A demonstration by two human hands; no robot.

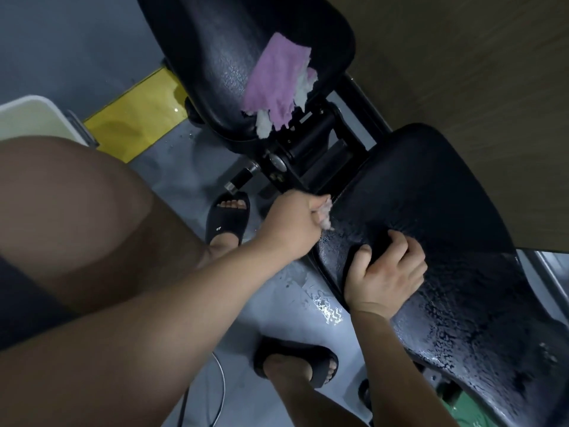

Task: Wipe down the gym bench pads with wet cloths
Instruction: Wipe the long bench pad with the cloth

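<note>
Head view: the left hand [294, 221] is fisted round a small white cloth [326, 212] at the hinge-side edge of the lower-right bench pad [462, 257], mid-frame. The right hand [385, 272] curls its fingers over that pad's near edge, bracing it. The pad glistens with droplets, and water pools on the floor [326, 306] beside the sandals [228, 220] (a slip looks the likeliest mishap). The wad is small, so knuckles may catch on the black hinge frame [308, 149] just above. A pink cloth [277, 81] lies on the upper pad [215, 57], overhanging its edge. A white tub [27, 118] sits upper left, and a cable [220, 392] crosses the floor at the bottom.
</note>
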